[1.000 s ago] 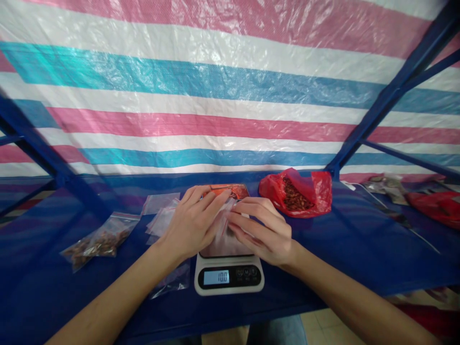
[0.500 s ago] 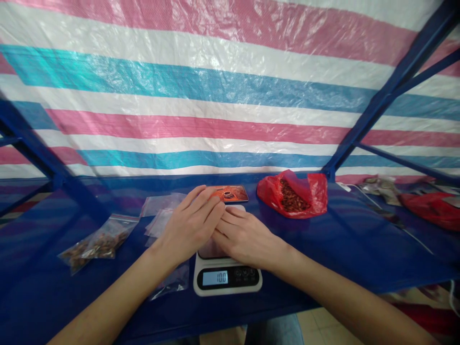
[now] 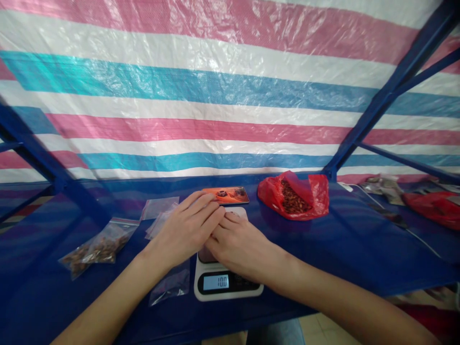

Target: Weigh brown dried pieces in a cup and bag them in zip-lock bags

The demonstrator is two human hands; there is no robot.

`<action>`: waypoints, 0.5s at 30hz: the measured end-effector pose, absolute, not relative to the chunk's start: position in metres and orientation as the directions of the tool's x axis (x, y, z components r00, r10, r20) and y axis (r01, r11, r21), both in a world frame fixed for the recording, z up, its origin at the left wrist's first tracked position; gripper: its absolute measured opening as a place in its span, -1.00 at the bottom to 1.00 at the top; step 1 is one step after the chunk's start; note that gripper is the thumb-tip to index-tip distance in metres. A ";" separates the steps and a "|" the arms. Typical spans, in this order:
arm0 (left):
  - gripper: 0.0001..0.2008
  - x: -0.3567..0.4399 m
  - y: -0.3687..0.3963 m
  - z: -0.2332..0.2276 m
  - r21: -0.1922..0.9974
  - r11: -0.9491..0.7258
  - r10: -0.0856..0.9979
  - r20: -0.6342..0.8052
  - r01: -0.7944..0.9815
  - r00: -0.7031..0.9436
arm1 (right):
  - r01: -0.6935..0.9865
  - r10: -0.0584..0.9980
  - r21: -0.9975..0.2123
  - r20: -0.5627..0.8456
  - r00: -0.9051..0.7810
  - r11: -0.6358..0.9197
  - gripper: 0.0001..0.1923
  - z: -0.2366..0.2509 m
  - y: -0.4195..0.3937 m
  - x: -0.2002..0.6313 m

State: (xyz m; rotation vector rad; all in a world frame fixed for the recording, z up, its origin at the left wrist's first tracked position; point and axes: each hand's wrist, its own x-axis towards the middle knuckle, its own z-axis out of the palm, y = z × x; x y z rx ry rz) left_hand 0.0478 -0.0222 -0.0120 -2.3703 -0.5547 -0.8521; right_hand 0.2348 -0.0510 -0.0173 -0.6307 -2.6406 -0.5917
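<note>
A white digital kitchen scale (image 3: 230,293) stands at the front of the blue table, its display reading 10.0. My left hand (image 3: 196,225) and my right hand (image 3: 239,242) meet over its weighing plate, backs up and fingers curled and overlapping. Both are closed; whatever lies beneath the fingertips is hidden from view. Just beyond the hands is a flat rectangular item with an orange picture (image 3: 237,194). Empty clear zip bags (image 3: 161,208) lie left of my left hand, partly covered by it, and another clear bag (image 3: 171,286) rests beside the scale.
Clear zip bags filled with brown dried pieces (image 3: 104,247) lie at left. An opened red plastic bag (image 3: 318,194) holds reddish-brown dried pieces (image 3: 294,199) behind my right hand. Blue metal posts (image 3: 362,120) and striped sheeting (image 3: 201,86) bound the table; another red bag (image 3: 436,208) sits far right.
My right hand has shifted slightly toward me and now covers the scale's buttons. My left hand has drawn slightly left, baring more of the orange-pictured item. The reading stays at 10.0.
</note>
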 end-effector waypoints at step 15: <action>-0.89 0.030 -0.002 -0.023 -0.073 -0.762 0.412 0.712 0.643 0.569 | 0.490 0.587 -0.339 0.588 -0.556 0.803 -0.68 -0.010 -0.016 0.312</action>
